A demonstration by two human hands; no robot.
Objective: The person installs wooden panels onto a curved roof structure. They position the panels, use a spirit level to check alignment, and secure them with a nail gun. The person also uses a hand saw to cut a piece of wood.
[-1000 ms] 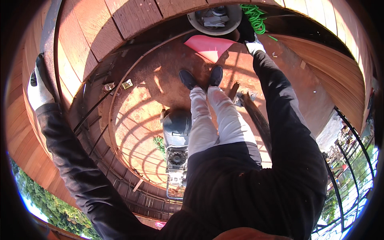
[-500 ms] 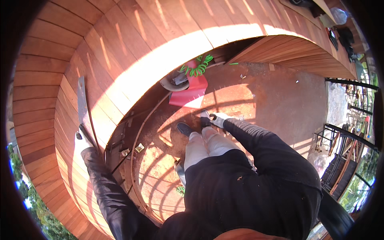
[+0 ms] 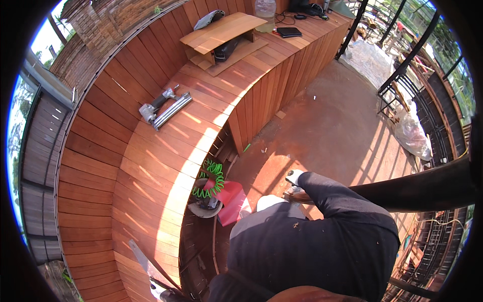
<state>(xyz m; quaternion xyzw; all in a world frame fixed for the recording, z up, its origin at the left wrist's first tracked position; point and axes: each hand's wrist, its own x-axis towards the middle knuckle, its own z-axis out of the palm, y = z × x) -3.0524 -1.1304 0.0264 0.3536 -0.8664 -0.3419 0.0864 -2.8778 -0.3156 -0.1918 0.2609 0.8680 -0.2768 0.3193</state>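
Observation:
At the lower left, my left hand, in a white and black glove, is closed round the handle end of a handsaw. The long grey blade tapers and points up and left over the curved wooden bench; the handle is mostly hidden by the hand. My right hand, gloved the same way, hangs in front of my body above the floor. Its fingers look loosely bent and apart, with nothing visible in them. On the bench ahead lies a silver nail gun.
Below the bench edge, a green coiled hose lies over a white bucket beside a red sheet. Farther along stand a small wooden stand, a black notebook-like item and a clear jug. A black post crosses at right.
The view has swung up and right, bringing the nail gun and the far bench into sight. The handsaw stays in my left hand, now lower in the view. My right hand stays by my front.

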